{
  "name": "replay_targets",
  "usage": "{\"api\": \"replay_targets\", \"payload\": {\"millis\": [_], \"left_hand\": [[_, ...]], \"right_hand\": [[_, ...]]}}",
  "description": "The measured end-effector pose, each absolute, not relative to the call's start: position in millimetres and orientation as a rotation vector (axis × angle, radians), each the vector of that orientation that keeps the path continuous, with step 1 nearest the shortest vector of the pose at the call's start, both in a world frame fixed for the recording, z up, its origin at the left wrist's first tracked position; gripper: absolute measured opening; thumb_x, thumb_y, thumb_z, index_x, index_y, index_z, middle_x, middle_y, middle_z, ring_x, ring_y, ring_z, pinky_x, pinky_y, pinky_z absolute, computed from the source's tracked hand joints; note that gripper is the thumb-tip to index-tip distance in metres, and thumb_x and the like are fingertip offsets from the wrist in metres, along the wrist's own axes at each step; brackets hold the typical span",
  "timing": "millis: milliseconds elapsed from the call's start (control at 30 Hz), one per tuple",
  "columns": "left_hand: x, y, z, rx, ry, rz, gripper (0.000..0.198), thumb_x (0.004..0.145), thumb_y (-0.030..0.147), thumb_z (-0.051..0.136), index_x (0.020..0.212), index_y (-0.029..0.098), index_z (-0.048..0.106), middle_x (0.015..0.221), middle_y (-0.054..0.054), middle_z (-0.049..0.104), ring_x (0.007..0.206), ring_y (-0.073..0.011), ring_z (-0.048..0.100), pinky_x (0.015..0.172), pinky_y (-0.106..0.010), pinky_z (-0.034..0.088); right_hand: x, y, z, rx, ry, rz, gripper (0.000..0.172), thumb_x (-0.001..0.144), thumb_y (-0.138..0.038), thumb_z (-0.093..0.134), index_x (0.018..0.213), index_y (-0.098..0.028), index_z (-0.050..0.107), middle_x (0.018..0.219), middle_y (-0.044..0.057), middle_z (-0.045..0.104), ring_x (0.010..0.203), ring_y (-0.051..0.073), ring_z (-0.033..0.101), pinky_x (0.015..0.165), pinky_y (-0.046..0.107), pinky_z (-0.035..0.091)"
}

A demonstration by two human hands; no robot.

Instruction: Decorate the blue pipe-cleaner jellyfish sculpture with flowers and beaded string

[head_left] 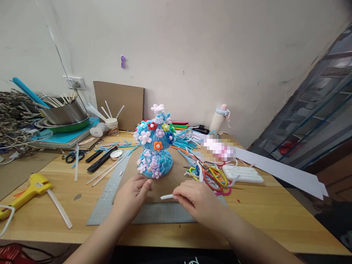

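1. You are pinching a short white stick (166, 197) by its right end; the thumb and fingers of your right hand (194, 200) are closed around it, its free tip pointing left over the cardboard sheet (165, 184).
2. Your left hand (134, 190) is curling its fingers loosely, thumb standing apart; I cannot tell whether they are gripping anything.
3. The flower-covered piece (155, 136) is standing upright on the cardboard sheet, just beyond both hands, not touching the stick.
4. Judgement: the stick looks soft, so a light pinch should be serving you best; a hard squeeze may be bending it.
5. A grey cutting mat (165, 215) is lying under the cardboard sheet on the wooden surface (264, 209); a yellow glue gun (35, 187) is lying well to your left.
6. Obstruction: a tangle of coloured pipe cleaners (210, 175) is crowding your right knuckles and could be snagging them.
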State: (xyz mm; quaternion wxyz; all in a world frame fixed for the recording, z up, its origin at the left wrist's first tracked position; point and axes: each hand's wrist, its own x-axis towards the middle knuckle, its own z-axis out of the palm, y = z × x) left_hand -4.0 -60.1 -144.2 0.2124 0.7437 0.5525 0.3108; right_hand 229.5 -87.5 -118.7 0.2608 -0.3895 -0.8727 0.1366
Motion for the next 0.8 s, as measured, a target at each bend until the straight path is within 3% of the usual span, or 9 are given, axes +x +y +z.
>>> {"api": "replay_targets", "payload": {"millis": [67,100,233,367,500,667,800], "left_hand": [[1.7,-65.7,-138.0,2.12,1.33,0.906,0.03,0.089,0.042,0.047,0.085,0.022,0.068,0.096,-0.005,0.065,0.094,-0.0208,0.059,0.082,-0.034,0.043],[5.6,-69.1,-134.9,2.12,1.232,0.882,0.026,0.089,0.04,0.049,0.087,0.023,0.069,0.097,-0.005,0.066,0.095,-0.02,0.059,0.083,-0.033,0.044],[16.9,-78.2,-128.7,2.001,1.087,0.717,0.025,0.089,0.036,0.053,0.075,0.02,0.066,0.08,-0.002,0.066,0.079,-0.0158,0.061,0.073,-0.029,0.045],[17.7,-79.2,-129.8,1.902,1.032,0.716,0.019,0.086,0.032,0.058,0.074,0.019,0.065,0.075,-0.001,0.065,0.072,-0.0146,0.058,0.067,-0.027,0.044],[21.7,-81.8,-129.0,1.944,0.895,0.996,0.019,0.087,0.027,0.058,0.07,0.018,0.06,0.073,-0.001,0.06,0.071,-0.0131,0.056,0.066,-0.026,0.044],[31.0,-80.2,-130.8,2.216,1.051,1.41,0.012,0.086,0.012,0.056,0.076,0.018,0.058,0.078,-0.002,0.06,0.077,-0.0135,0.056,0.07,-0.026,0.045],[35.8,-78.9,-133.5,2.494,0.994,1.504,0.014,0.083,0.004,0.055,0.082,0.017,0.059,0.081,-0.004,0.062,0.078,-0.0144,0.055,0.071,-0.028,0.045]], "right_hand": [[228.4,-88.1,-119.7,-1.052,-2.373,0.342,0.018,0.095,-0.025,0.046,0.089,-0.02,0.063,0.081,0.001,0.066,0.075,0.014,0.058,0.069,0.026,0.039],[228.0,-88.6,-120.0,-1.051,-2.381,0.326,0.018,0.095,-0.025,0.047,0.089,-0.02,0.063,0.081,0.001,0.066,0.075,0.014,0.058,0.068,0.026,0.038],[228.3,-89.2,-120.1,-1.049,-2.388,0.278,0.019,0.095,-0.025,0.047,0.087,-0.02,0.063,0.077,0.001,0.064,0.073,0.014,0.056,0.066,0.026,0.036],[228.0,-86.8,-120.7,-1.022,-2.319,0.318,0.015,0.094,-0.024,0.048,0.089,-0.02,0.062,0.078,0.0,0.064,0.073,0.013,0.056,0.067,0.025,0.036],[220.1,-88.8,-124.7,-0.998,-2.269,0.306,0.016,0.094,-0.018,0.046,0.087,-0.019,0.061,0.073,0.0,0.061,0.068,0.011,0.055,0.061,0.023,0.034],[207.4,-104.0,-126.6,-0.968,-2.409,-0.118,0.02,0.091,-0.015,0.041,0.078,-0.017,0.056,0.069,0.003,0.058,0.063,0.015,0.048,0.057,0.029,0.026],[209.6,-103.6,-112.6,-0.823,-2.425,0.042,0.02,0.092,-0.015,0.039,0.082,-0.016,0.056,0.073,0.004,0.058,0.066,0.015,0.05,0.059,0.028,0.032]]}}
